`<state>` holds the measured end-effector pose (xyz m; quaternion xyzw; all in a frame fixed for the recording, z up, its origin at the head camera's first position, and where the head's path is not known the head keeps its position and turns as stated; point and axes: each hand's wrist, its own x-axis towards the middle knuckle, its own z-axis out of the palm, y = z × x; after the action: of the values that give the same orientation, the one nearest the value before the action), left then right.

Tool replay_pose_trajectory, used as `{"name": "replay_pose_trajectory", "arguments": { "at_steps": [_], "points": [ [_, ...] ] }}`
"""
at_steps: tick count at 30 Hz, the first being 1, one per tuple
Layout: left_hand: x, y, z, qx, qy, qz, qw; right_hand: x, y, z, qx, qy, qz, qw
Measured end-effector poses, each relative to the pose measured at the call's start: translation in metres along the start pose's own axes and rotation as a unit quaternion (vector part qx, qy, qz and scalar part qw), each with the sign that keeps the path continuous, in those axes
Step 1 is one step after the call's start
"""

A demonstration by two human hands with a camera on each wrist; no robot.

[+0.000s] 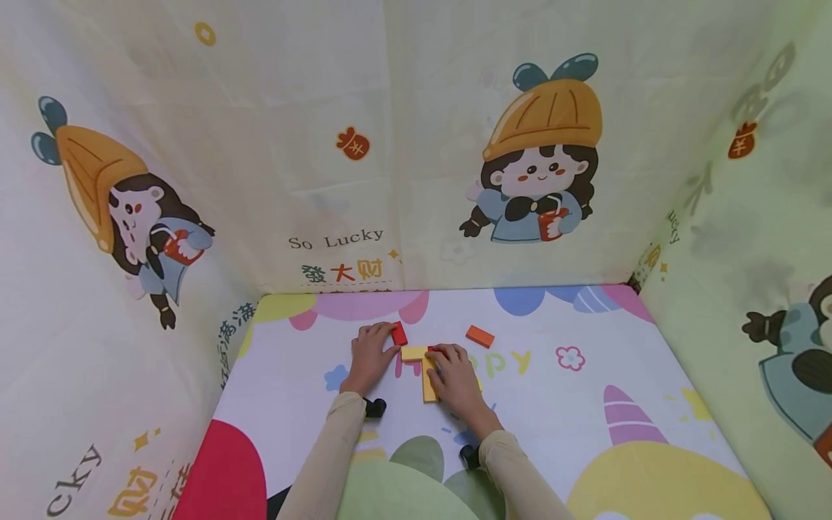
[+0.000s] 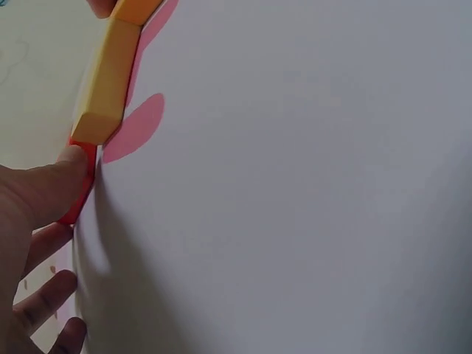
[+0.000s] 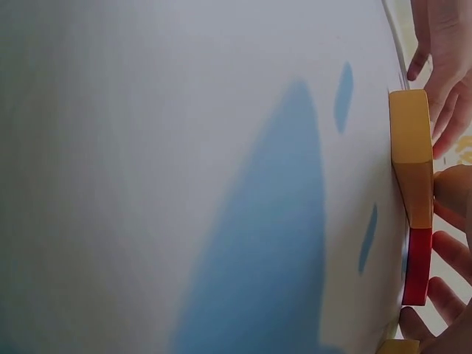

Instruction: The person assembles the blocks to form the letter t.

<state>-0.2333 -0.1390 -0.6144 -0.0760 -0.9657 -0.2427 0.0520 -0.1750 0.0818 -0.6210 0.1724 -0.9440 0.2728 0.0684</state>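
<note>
My left hand (image 1: pixel 372 355) pinches a red block (image 1: pixel 399 334), its thumb on the near side in the left wrist view. That block meets the end of a pale yellow block (image 1: pixel 413 354). A longer-looking orange-yellow block (image 1: pixel 429 383) runs toward me from the other end. Over its right side my right hand (image 1: pixel 457 379) curls its fingers around a second red block (image 3: pixel 418 265), mostly hidden from the head view. In the right wrist view, that red block sits against the orange-yellow block, and the thumb is close to both.
An orange block (image 1: pixel 479 336) lies apart, behind and right of the right hand. Another yellow block (image 3: pixel 400 346) shows at the right wrist view's bottom edge. The printed tabletop (image 1: pixel 520 412) is bordered by patterned cloth walls (image 1: pixel 429 180) at the back and sides.
</note>
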Motion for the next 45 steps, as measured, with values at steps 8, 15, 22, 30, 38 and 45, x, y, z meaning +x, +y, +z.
{"name": "replay_pose_trajectory", "arguments": {
  "at_steps": [8,15,22,30,38,45],
  "points": [
    [0.002,0.002,-0.006,-0.031,-0.029,-0.021,0.9989,-0.001,0.0,-0.002,0.002,0.0,-0.001,1.0],
    [0.005,0.005,-0.005,-0.028,-0.017,-0.014,0.9994,-0.001,-0.001,-0.002,0.005,0.003,-0.003,1.0],
    [0.009,0.01,-0.004,-0.021,-0.033,-0.015,0.9991,-0.001,0.0,0.0,-0.002,0.008,-0.006,1.0],
    [0.014,0.014,-0.001,-0.013,-0.041,-0.01,0.999,-0.001,0.0,-0.001,-0.007,0.018,-0.014,1.0],
    [0.013,0.022,-0.003,-0.031,-0.035,0.007,0.9989,0.0,0.0,0.0,-0.01,0.001,0.0,1.0],
    [0.016,0.028,-0.001,-0.036,-0.051,0.007,0.998,0.001,0.0,0.0,-0.013,-0.001,-0.008,1.0]
  ]
}}
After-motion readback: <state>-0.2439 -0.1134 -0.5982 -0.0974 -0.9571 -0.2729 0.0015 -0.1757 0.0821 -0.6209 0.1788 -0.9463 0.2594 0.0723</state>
